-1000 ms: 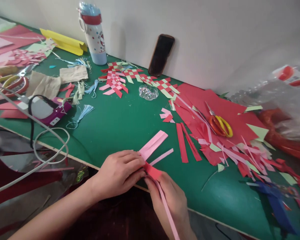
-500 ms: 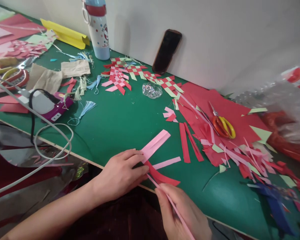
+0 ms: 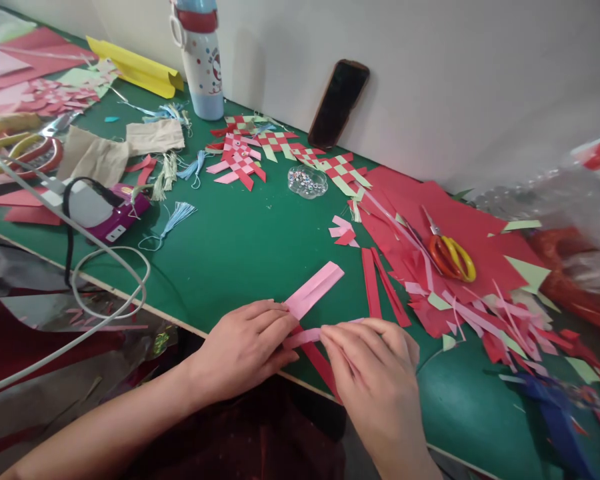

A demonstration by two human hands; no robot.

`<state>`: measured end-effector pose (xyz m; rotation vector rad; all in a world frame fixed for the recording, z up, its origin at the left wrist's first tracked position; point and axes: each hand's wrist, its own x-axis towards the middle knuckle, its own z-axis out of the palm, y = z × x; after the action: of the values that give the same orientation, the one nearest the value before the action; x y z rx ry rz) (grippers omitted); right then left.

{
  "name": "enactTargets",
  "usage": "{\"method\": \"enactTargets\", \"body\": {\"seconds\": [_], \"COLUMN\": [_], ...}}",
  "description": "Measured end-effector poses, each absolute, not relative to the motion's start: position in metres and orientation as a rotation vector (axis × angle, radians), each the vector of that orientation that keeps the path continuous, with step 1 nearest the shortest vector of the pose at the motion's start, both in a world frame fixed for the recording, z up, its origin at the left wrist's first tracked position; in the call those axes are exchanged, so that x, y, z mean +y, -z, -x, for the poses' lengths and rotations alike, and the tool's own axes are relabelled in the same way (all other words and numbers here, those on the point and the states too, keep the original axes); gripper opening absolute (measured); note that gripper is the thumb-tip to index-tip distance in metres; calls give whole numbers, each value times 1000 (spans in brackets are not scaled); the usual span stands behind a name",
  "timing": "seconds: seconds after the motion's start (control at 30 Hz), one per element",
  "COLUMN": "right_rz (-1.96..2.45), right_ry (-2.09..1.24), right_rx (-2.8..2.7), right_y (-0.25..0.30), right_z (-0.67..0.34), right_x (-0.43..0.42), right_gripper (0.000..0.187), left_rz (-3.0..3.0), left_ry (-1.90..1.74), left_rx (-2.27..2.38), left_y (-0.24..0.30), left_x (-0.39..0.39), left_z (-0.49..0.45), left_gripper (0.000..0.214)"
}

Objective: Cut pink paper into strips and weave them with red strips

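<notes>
My left hand (image 3: 253, 343) lies at the table's near edge, its fingers closed over the ends of paper strips and covering where they cross. A wide pink paper strip (image 3: 314, 291) sticks out from under it to the upper right, and a red paper strip (image 3: 321, 368) runs down to the right. My right hand (image 3: 380, 373) pinches a narrow pink paper strip (image 3: 304, 339) between thumb and fingers, close to my left hand. Two loose red strips (image 3: 371, 283) lie just beyond my right hand, and a small pink-and-red woven piece (image 3: 344, 231) is farther back.
Woven paper pieces (image 3: 280, 143), a dish of beads (image 3: 307, 181), a phone (image 3: 339, 103) and a bottle (image 3: 203, 73) stand along the wall. Scissors (image 3: 450, 253) rest on red paper (image 3: 400, 190) at right. Tassels (image 3: 173, 223) and a cable (image 3: 143, 293) are at left.
My right hand has moved up and left, from the strip end below to the narrow pink strip near my left hand. The red strip now points more downward. My left hand stays in place.
</notes>
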<state>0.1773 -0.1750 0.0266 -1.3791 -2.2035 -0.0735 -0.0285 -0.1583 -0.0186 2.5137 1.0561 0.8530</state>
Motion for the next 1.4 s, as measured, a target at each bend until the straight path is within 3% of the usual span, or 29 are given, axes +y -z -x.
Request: {"method": "enactTargets", "body": {"seconds": [0.27, 0.57, 0.77, 1.13, 1.4], "right_rz": [1354, 1349, 1276, 1294, 1251], "right_ry": [71, -182, -336, -385, -403], "right_rx": [-2197, -2116, -2116, -2139, -2141], "right_y": [-20, -22, -25, -3, 6], "right_z": [-182, -191, -198, -206, -211], "right_x": [-169, -177, -194, -217, -217], "right_gripper": [8, 8, 11, 15, 19], "left_rz": [-2478, -2508, -2566, -2847, -2845], "left_ry": [-835, -835, -899, -319, -289], "left_rx": [1063, 1043, 1042, 1213, 1251], "left_y": [21, 18, 17, -6, -10], "left_x": [-156, -156, -156, -160, -159], "left_z": [32, 29, 25, 4, 0], "left_gripper": [30, 32, 19, 18, 11]}}
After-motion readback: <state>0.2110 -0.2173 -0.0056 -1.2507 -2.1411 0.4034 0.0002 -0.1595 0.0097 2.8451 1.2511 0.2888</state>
